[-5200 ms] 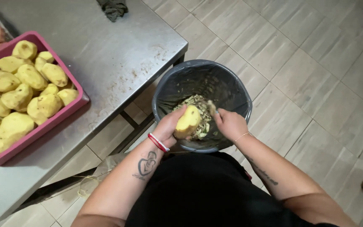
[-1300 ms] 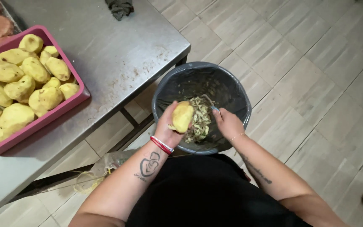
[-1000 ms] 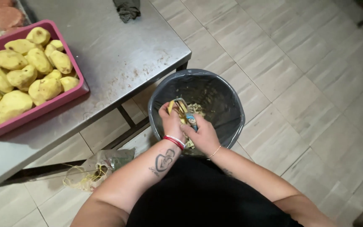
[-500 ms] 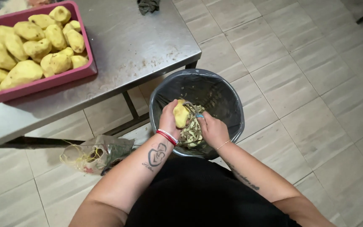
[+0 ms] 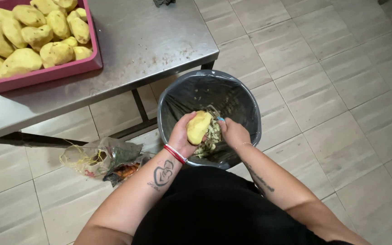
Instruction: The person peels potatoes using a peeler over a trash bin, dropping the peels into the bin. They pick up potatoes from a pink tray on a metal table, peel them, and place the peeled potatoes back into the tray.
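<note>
My left hand (image 5: 181, 136) grips a yellow peeled potato (image 5: 198, 127) over a grey bin (image 5: 246, 104) lined with a dark bag. My right hand (image 5: 233, 132) is closed around a small peeler with a blue handle (image 5: 221, 120), held against the potato's right side. Potato peelings (image 5: 210, 139) lie in the bin under both hands. A red band sits on my left wrist.
A pink crate (image 5: 46, 75) full of peeled potatoes (image 5: 32, 31) stands on a steel table (image 5: 150, 41) at the upper left. A crumpled bag with a yellow net (image 5: 98, 156) lies on the tiled floor under the table's edge, left of the bin.
The view has swung so the crate and table sit further up and left. My hands stay over the bin, turning the potato while the peeler works along it.
</note>
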